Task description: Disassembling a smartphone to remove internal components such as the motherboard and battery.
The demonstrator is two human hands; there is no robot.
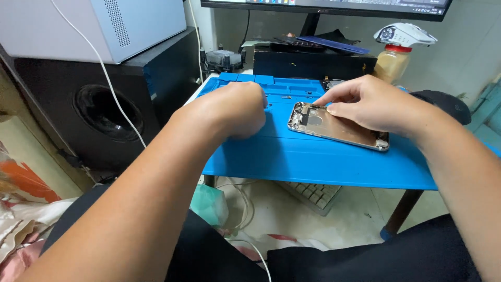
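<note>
An opened phone shell [336, 127] lies flat on the blue mat [313, 156], towards its right side. The right hand [373, 104] rests on it, thumb and forefinger pinched at the top edge; what they hold is too small to tell. The left hand [232, 109] hovers nearby, curled closed, its contents hidden.

A matt blue rubbery mat [313, 156] is showing a smooth, faintly sheened face under an opened phone shell [334, 128] of brushed, pale metal (its inner plate is glinting dully). A glossy black speaker box [104, 99] is standing beside a white metal case [94, 23] with a perforated panel. Black cloth [209, 250] is covering the lap.
</note>
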